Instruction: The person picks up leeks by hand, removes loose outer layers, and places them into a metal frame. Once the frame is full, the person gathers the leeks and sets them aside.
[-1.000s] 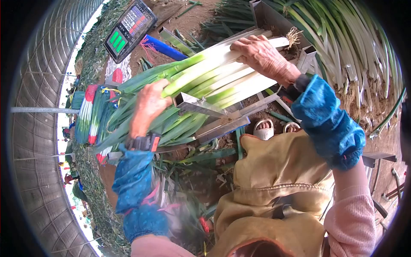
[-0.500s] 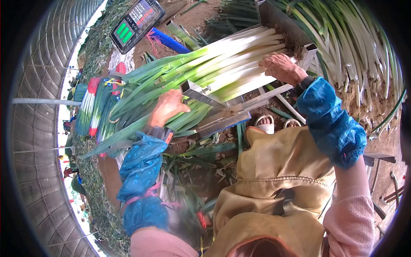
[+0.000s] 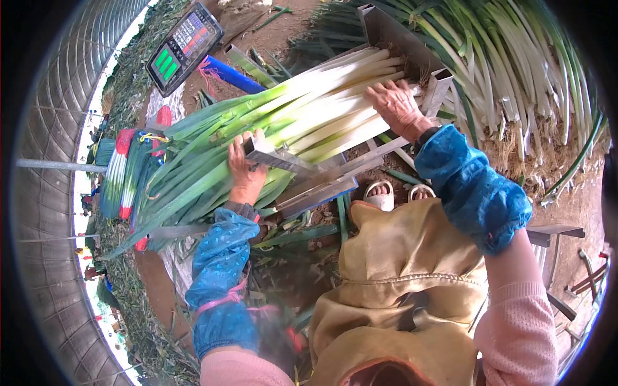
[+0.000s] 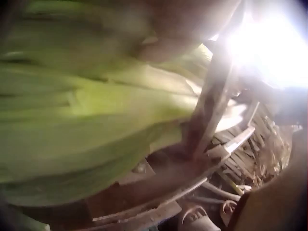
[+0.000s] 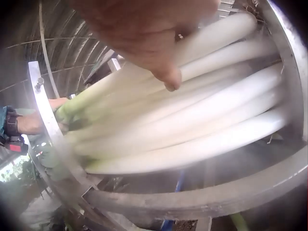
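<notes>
A thick bundle of long green onions [image 3: 322, 106] lies in a metal cradle [image 3: 328, 174], white ends to the right and green leaves to the left. My right hand [image 3: 396, 109] rests over the white stalks near the root end. In the right wrist view its thumb [image 5: 168, 79] hangs down against them, other fingers partly out of frame. At the leaf side, my left hand [image 3: 248, 170] touches the greens beside a metal upright [image 3: 277, 156], fingers stretched out over them. The left wrist view shows that hand only as a blur above the leaves [image 4: 96, 106].
A scale display [image 3: 183, 48] with lit green digits stands at the upper left. Tied onion bundles [image 3: 119, 167] lie beyond the leaf tips. A large heap of loose onions [image 3: 515, 77] fills the upper right. A metal end plate [image 3: 399, 38] borders the root ends.
The onion that both hands held a second ago now lies among the others. My right hand let go, moved off, then came back onto the stalks; my left hand shifted beside the upright.
</notes>
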`<state>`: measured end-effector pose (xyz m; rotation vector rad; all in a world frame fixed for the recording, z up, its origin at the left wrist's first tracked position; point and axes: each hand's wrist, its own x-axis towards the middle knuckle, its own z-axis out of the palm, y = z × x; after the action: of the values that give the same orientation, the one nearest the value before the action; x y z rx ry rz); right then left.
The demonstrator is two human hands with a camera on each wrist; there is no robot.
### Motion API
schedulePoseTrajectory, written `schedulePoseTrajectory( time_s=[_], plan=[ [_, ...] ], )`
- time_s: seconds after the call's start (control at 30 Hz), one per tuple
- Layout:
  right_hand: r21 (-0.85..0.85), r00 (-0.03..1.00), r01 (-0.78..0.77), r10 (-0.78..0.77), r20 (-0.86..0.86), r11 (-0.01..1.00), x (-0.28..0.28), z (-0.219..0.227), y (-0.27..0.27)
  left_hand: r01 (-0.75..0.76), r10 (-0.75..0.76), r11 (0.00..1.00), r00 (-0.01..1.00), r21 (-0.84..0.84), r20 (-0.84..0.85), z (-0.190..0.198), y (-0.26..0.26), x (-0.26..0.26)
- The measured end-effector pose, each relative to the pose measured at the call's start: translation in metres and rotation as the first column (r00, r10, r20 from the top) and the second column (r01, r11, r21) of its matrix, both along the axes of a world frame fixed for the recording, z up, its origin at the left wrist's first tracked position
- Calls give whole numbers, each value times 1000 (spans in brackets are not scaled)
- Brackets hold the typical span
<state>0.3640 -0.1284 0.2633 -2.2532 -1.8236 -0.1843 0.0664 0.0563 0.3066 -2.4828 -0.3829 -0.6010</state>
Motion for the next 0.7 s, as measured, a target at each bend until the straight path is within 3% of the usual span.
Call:
schedulePoseTrajectory(
  time_s=[0.07, 0.13, 0.2, 0.33, 0.4, 0.47, 0.5, 0.63, 0.67, 0.7],
  plan=[
    [-146, 1000, 30, -29, 9, 989, 1, -4, -3, -123, 103, 982, 986, -145, -133, 2, -21, 10],
    [-156, 996, -18, 31, 81, 988, -1, -3, -13, -136, 59, 930, 972, -341, -227, 7, -36, 8],
    [-105, 985, 9, 10, 174, 994, -10, -13, -21, -87, -4, 903, 978, -422, -210, -1, -53, -6],
    [2, 959, -10, 9, 282, 1000, -13, -26, -23, -200, 93, 905, 954, -374, -286, -16, -51, -6],
    [66, 968, -23, 6, 250, 998, -8, -28, -22, -214, 87, 888, 947, -407, -309, -11, -45, -8],
    [102, 975, -51, 27, 223, 993, 4, -28, -15, -142, 41, 922, 961, -361, -273, -9, -42, -10],
    [10, 983, 8, -9, 182, 1000, 8, -27, -15, -102, 21, 933, 972, -344, -232, -7, -44, -9],
    [257, 905, -51, -64, 421, 965, 20, -16, -13, -112, 37, 940, 972, -323, -230, 2, -41, 0],
    [266, 959, -60, -19, 284, 962, 22, -13, -8, -125, 57, 940, 975, -316, -216, -2, -41, -4],
    [239, 962, -26, -41, 272, 971, 19, -16, -6, -131, 73, 942, 979, -310, -193, -10, -41, -3]
  ],
)
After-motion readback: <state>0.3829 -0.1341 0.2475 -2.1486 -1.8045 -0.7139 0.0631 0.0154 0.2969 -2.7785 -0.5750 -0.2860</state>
